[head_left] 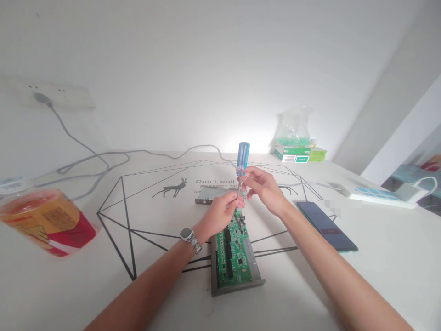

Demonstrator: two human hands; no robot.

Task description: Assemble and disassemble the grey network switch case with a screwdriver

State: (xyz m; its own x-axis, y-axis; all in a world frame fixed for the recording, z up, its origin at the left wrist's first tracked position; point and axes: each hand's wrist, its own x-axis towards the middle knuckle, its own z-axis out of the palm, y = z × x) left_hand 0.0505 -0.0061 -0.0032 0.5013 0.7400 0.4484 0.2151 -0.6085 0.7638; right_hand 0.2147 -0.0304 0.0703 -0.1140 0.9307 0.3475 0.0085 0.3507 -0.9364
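A screwdriver [243,155] with a clear blue handle stands upright above a green circuit board [237,262] in an open grey metal case [237,289]. My right hand [263,186] has its fingers on the screwdriver, just below the handle. Lower down, my left hand [222,211] is closed around the shaft near its tip, with a watch on the wrist. Both hands are over the far end of the board, and where the tip meets it is hidden. Behind my left hand lies a grey metal cover [206,195].
A dark phone [327,226] lies at right, near a white power strip [375,195]. An orange and red container [51,220] is at far left. Green-and-white boxes [292,153] stand by the wall. A grey cable [144,151] runs along the table's back.
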